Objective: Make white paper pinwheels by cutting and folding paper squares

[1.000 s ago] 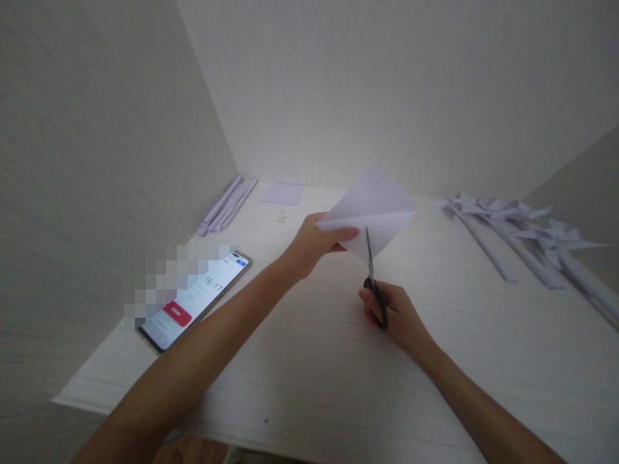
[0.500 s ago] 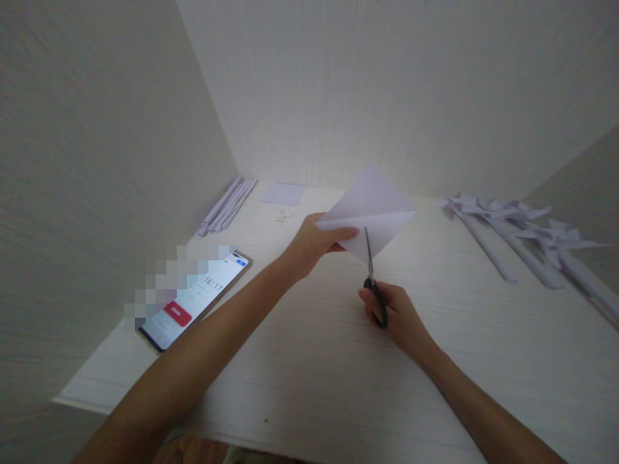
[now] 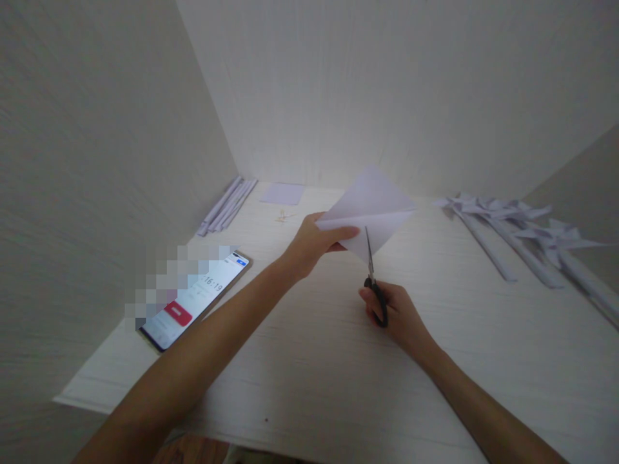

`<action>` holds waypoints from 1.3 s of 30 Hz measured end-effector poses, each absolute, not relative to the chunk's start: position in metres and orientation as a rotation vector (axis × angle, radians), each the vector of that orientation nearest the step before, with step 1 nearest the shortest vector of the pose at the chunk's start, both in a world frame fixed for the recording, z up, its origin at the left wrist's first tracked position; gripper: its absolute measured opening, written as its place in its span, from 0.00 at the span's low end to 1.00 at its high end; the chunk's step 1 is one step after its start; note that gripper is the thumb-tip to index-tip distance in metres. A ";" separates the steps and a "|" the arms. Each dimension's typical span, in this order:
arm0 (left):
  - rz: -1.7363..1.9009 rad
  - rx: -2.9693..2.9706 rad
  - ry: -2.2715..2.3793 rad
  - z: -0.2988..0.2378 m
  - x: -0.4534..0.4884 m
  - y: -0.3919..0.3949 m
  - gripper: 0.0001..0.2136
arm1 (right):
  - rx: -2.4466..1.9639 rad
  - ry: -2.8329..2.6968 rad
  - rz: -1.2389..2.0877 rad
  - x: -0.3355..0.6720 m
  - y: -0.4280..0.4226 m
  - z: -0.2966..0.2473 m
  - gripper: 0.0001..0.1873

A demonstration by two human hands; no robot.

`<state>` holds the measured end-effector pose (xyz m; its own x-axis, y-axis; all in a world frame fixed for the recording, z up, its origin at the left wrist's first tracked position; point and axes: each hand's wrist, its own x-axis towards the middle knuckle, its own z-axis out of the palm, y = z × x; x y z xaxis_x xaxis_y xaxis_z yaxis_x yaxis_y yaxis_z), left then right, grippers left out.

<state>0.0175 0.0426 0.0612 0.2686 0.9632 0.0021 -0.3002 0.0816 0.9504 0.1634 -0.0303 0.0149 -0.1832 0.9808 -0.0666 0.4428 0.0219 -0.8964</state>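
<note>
My left hand (image 3: 312,241) pinches the left corner of a folded white paper sheet (image 3: 372,209) and holds it above the pale table (image 3: 338,361). My right hand (image 3: 394,316) is closed round the black handles of a pair of scissors (image 3: 373,274). Their blades point up and reach into the paper's lower edge near its bottom corner. Both forearms come in from the bottom of the view.
A phone (image 3: 198,298) with a lit timer screen lies at the left. Rolled paper sticks (image 3: 227,205) rest by the left wall, with a flat paper square (image 3: 283,193) and small pins (image 3: 282,216) behind. Several paper pinwheels (image 3: 522,229) lie at the right. White walls enclose three sides.
Hands, paper and scissors stay almost where they were. The phone's timer has counted from 16:17 to 16:19.
</note>
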 end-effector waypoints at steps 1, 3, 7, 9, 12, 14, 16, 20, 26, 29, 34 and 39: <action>1.137 1.080 0.813 0.062 0.017 0.043 0.16 | -1.460 -1.684 1.123 0.163 -0.030 0.014 0.21; 1.193 1.127 0.825 0.063 0.014 0.045 0.14 | -1.455 -1.680 1.122 0.164 -0.031 0.014 0.21; 1.266 1.211 0.914 0.065 0.009 0.049 0.09 | -1.449 -1.657 1.158 0.164 -0.032 0.014 0.20; 1.249 1.237 0.982 0.066 0.007 0.051 0.09 | -1.442 -1.626 1.186 0.165 -0.032 0.014 0.20; 1.148 1.275 0.998 0.066 0.005 0.051 0.08 | -1.412 -1.608 1.187 0.166 -0.030 0.014 0.20; 1.060 1.294 0.957 0.066 0.003 0.051 0.10 | -1.397 -1.611 1.182 0.166 -0.029 0.013 0.21; 0.985 1.313 0.920 0.066 0.003 0.050 0.12 | -1.389 -1.605 1.185 0.167 -0.029 0.013 0.21; 0.863 1.362 0.892 0.066 0.007 0.044 0.14 | -1.369 -1.595 1.198 0.166 -0.029 0.013 0.20; 1.025 1.303 1.018 0.068 0.013 0.042 0.16 | -1.345 -1.650 1.176 0.168 -0.027 0.015 0.22; 1.201 1.220 1.086 0.070 0.012 0.044 0.15 | -1.326 -1.684 1.172 0.169 -0.027 0.016 0.23; 1.287 1.206 1.118 0.073 0.013 0.045 0.14 | -1.347 -1.734 1.189 0.166 -0.031 0.019 0.21; 1.281 1.217 1.112 0.075 0.016 0.041 0.14 | -1.374 -1.783 1.195 0.165 -0.032 0.021 0.20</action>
<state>0.0155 0.0408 0.0745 0.0136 0.9974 0.0709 -0.0693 -0.0698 0.9952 0.1646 -0.0323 0.0210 -0.2973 0.9521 -0.0717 0.4279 0.0657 -0.9014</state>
